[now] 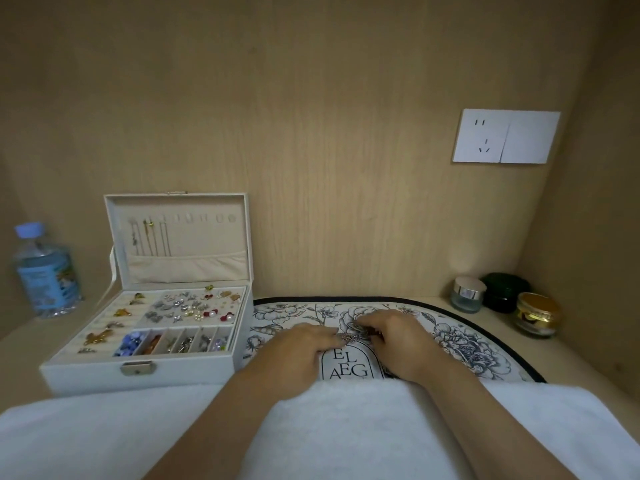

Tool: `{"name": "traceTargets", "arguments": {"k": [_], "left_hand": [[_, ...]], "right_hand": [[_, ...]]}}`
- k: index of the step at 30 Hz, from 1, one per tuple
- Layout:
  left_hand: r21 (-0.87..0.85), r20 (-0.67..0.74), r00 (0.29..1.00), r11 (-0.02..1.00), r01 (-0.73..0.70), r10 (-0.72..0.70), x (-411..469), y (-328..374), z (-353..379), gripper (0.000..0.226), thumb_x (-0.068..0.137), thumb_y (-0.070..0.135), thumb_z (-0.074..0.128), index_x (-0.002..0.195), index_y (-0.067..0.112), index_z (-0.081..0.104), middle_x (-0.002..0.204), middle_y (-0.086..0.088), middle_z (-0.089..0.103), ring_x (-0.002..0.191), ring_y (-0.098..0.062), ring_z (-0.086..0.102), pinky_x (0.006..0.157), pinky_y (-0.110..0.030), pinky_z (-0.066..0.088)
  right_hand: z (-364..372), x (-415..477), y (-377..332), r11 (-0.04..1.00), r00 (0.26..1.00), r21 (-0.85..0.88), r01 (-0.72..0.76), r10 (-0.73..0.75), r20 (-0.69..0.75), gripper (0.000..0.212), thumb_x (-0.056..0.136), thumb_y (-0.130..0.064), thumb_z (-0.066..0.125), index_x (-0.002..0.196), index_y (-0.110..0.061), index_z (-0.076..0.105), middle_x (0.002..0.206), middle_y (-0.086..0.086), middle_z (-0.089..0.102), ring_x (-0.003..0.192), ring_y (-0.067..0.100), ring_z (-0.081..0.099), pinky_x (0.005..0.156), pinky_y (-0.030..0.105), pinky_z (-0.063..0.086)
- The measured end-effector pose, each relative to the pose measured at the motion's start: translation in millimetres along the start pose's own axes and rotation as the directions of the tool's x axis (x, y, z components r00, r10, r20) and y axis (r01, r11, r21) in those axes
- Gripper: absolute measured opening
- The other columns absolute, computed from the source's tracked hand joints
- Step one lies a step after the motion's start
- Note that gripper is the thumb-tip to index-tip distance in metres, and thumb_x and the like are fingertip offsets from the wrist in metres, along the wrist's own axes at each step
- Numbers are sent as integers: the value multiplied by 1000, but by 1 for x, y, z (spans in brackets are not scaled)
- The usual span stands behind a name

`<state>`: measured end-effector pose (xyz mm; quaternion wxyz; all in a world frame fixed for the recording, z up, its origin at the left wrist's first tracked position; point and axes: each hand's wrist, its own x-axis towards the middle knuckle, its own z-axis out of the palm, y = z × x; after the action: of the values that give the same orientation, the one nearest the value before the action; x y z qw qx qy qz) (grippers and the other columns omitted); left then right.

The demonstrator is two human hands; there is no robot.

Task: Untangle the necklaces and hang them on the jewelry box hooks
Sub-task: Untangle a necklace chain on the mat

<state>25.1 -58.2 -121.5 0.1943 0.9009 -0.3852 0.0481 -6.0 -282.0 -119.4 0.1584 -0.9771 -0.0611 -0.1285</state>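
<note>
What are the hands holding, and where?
The left hand and right hand pinch the tangled necklace at opposite sides, over the floral mat; exact grip unclear.

Dim warm light, soft overall focus, wide-angle bending at edges, faint bright patch on right wall
</note>
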Motion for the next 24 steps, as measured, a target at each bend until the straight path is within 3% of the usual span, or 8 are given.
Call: {"name": "traceTargets", "arguments": {"k": [2,5,7,10,12,14,19,24], "left_hand": [[85,-28,999,995,45,-42,2,2,-2,48,91,9,46,125,35,66,135,15,59,123,-13,52,102,-31,45],[225,-183,953,933,280,-242,5,6,-8,27,92,29,48,98,22,74,105,4,68,95,-17,62,82,-29,51],[341,-238,920,860,379,-311,8,8,-12,31,96,36,47,97,14,69,104,-3,64,100,-20,59,85,-31,46],[267,-270,935,916,301,-229,15,2,-2,24,97,28,50,110,15,65,115,-1,59,112,-20,51,94,-31,40],[105,-183,977,986,130,-109,20,-1,6,28,97,24,53,124,22,63,123,6,59,118,-16,50,100,-30,40],[74,-78,997,997,13,-7,23,3,10,30,99,25,53,126,27,65,123,7,61,117,-14,50,99,-30,43],[220,-173,967,949,225,-189,24,-3,3,24,90,5,55,103,18,70,104,1,63,103,-17,59,82,-29,49],[286,-206,948,911,295,-243,12,-7,0,38,85,-2,53,119,15,58,116,-3,60,110,-23,56,88,-32,45]], "right_hand": [[1,1,4,999,1000,-10,-30,30,5,43,83,-5,51,117,-24,69,117,-3,70,115,22,61,98,35,48],[-4,1,12,992,992,-19,-126,126,-24,49,90,-6,53,135,-23,61,134,0,63,127,20,53,109,31,40],[-5,1,15,986,985,20,-168,168,-28,50,90,-8,54,137,-24,59,137,-1,60,130,19,51,111,28,37],[-4,2,13,985,985,20,-173,173,17,54,84,-9,57,136,-27,60,134,-1,61,129,20,49,111,29,37],[-1,3,9,990,990,17,-137,137,33,55,79,-11,57,131,-29,64,126,-1,65,124,23,52,108,32,40],[1,3,7,996,996,7,-90,90,18,48,79,-15,57,123,-32,68,117,-4,67,115,23,56,103,34,43],[-4,0,15,991,992,-49,-121,120,-37,33,92,-26,59,122,-36,68,116,-7,64,116,18,52,100,31,42],[-9,-3,16,944,976,-246,-219,216,-39,44,92,-17,52,128,-39,63,124,-5,60,120,22,49,98,35,42]]}}
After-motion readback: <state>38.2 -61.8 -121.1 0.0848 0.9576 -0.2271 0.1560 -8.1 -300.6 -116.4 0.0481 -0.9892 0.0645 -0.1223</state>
